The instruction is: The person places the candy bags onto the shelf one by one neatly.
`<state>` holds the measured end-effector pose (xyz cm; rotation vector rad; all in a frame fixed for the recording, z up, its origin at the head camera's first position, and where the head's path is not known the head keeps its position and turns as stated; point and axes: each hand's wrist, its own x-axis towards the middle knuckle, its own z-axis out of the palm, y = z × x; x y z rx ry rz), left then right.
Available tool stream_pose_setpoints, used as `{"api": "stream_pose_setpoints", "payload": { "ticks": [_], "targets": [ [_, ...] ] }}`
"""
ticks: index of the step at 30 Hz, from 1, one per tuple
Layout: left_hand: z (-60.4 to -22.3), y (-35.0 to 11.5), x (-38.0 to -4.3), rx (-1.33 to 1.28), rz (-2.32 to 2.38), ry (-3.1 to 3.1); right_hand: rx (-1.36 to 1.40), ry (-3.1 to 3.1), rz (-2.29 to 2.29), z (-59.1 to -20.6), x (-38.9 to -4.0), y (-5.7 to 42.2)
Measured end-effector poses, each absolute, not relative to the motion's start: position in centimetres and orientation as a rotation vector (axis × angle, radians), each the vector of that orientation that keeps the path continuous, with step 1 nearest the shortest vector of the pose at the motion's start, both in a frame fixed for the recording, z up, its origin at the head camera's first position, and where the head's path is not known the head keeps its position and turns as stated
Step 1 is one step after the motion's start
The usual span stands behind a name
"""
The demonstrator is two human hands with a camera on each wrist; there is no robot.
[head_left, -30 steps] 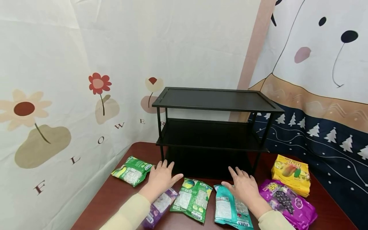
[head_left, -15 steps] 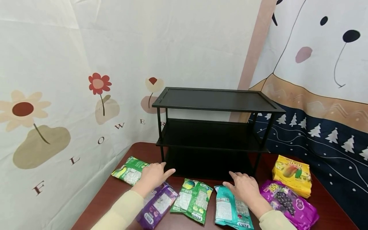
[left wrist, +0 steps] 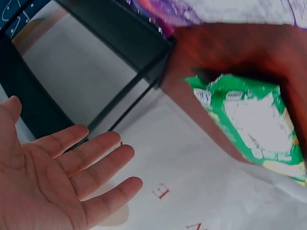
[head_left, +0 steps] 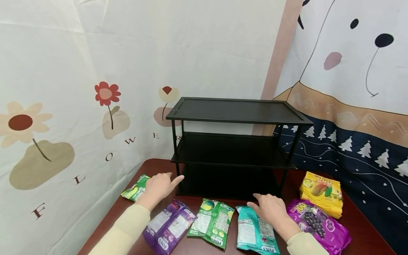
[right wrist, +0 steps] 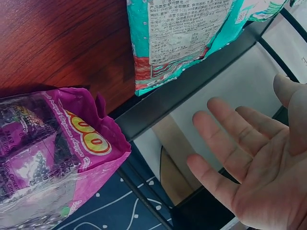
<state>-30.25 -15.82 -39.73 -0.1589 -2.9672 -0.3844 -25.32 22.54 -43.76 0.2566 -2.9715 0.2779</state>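
My left hand, fingers loosely extended, is over the table's left side and overlaps a green snack packet in the head view. In the left wrist view its palm holds nothing, and the green packet lies apart from the fingers. My right hand hovers above a teal packet, holding nothing; the right wrist view has its fingers spread beside that packet. Between the hands lie a purple packet and a second green packet.
A black three-tier rack stands at the back of the reddish-brown table. On the right, a yellow mango bag sits behind a magenta grape bag. Printed cloth hangs behind and at both sides.
My left hand has moved left from in front of the rack, uncovering the purple packet and covering part of the left green one. My right hand's fingers have bent slightly downward.
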Motion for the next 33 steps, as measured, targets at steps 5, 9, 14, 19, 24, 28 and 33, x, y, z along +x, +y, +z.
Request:
{"api": "stream_pose_setpoints", "payload": {
  "ticks": [5,9,14,19,24,28,33],
  "targets": [
    [-38.5,-16.7,-31.0,-0.138,-0.434,-2.952,0.271,-2.967,0.276,-43.6,-25.4,22.6],
    [-37.3,-17.2,-31.6,-0.109,-0.445,-2.962,0.281,-2.969,0.277,-43.6,-25.5,22.5],
    [-36.2,-17.2,-32.7,-0.088,-0.436,-2.97,0.285,-2.972,0.282,-43.7,-25.6,22.4],
    [-35.0,-16.8,-33.7,-0.066,-0.494,-2.967,0.296,-2.971,0.284,-43.9,-25.7,22.5],
    [-34.3,-16.5,-34.6,-0.06,-0.575,-2.965,0.306,-2.963,0.288,-43.8,-25.8,22.5],
    [-33.9,-16.4,-35.4,-0.059,-0.615,-2.949,0.312,-2.963,0.295,-43.7,-25.9,22.5],
    [-33.7,-16.0,-36.2,-0.079,-0.598,-2.941,0.324,-2.979,0.29,-43.6,-26.0,22.5]
  ]
}}
